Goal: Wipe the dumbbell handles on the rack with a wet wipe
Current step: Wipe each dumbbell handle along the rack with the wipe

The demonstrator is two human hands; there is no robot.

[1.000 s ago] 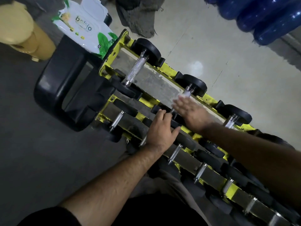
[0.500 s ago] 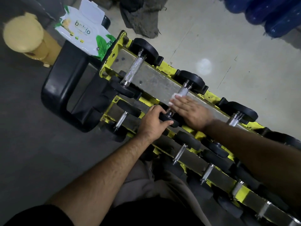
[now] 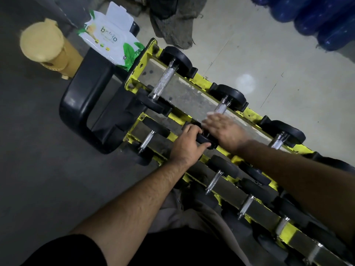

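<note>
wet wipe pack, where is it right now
In the head view the wet wipe pack sits upper left, flap open, on the black stand at the yellow rack's end, beside a tan container.

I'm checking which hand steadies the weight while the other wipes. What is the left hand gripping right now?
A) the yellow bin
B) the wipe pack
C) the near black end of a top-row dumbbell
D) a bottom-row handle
C: the left hand curls round the dumbbell's black end on the top row, while the right hand lies over its handle with a wipe.
</note>
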